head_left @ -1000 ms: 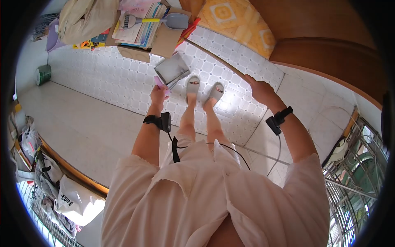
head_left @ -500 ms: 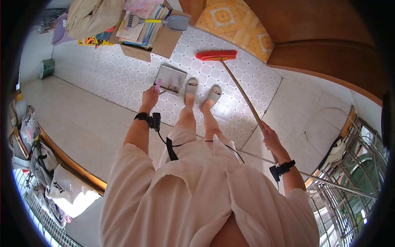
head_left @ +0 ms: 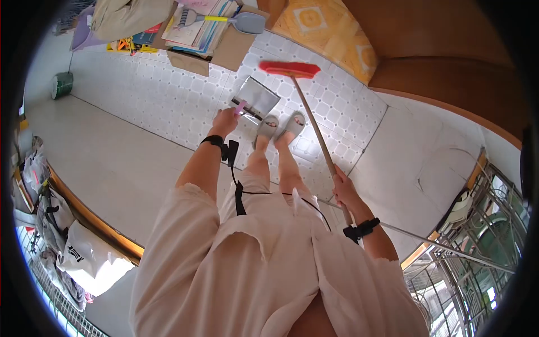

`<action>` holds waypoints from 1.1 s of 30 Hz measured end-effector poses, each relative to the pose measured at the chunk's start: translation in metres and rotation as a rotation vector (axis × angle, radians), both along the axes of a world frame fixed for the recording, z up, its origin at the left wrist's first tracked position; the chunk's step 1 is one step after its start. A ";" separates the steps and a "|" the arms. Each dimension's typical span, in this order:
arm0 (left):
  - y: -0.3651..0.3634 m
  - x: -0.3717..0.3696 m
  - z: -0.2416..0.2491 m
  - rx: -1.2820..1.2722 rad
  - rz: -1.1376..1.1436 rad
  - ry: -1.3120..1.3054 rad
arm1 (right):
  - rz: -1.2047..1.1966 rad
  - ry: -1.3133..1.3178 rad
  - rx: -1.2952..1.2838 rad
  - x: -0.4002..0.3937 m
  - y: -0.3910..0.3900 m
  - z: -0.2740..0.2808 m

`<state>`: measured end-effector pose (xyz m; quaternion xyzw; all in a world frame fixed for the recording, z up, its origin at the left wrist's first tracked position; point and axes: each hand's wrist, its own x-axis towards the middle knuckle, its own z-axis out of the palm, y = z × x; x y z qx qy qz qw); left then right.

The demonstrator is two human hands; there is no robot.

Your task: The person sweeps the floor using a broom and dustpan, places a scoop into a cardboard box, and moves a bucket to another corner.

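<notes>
My left hand (head_left: 225, 122) is closed on the pink-ended handle of a metal dustpan (head_left: 259, 94), whose flat grey pan is at the tiled floor just ahead of my feet. My right hand (head_left: 346, 189) wraps round the long wooden stick of a broom (head_left: 313, 121). The broom's red head (head_left: 289, 69) is slightly blurred and lies beyond the dustpan, to its right and apart from it. My feet, in grey slippers (head_left: 296, 122), stand between the dustpan and the broom stick.
A cardboard box (head_left: 191, 62) of papers and books stands ahead, with a grey scoop (head_left: 248, 23) on top. Brown wooden furniture (head_left: 426, 73) borders the right. A green roll-like object (head_left: 62, 85) sits by the left wall. Metal racks (head_left: 466, 269) stand at lower right.
The dustpan has moved right and forward and turned, closer to my feet. The broom head has shifted slightly left and forward, and my right hand has moved left with the stick.
</notes>
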<state>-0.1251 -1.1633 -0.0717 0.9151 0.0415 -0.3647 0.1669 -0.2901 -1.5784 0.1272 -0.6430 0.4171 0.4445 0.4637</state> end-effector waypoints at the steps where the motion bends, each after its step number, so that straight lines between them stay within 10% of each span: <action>1: 0.000 -0.001 -0.002 -0.013 0.006 -0.008 | -0.037 0.041 0.065 0.007 -0.001 0.020; 6: 0.006 -0.013 -0.012 -0.043 -0.020 0.014 | 0.003 0.069 0.067 0.028 -0.017 0.086; 15: 0.020 -0.021 -0.003 -0.043 -0.033 0.040 | 0.307 -0.187 -0.115 0.014 0.052 -0.035; 24: 0.029 -0.032 -0.001 0.008 -0.037 0.039 | 0.011 0.215 0.341 0.017 0.020 0.095; 33: 0.040 -0.046 0.017 -0.014 -0.061 0.091 | 0.092 -0.021 0.002 -0.022 -0.003 0.092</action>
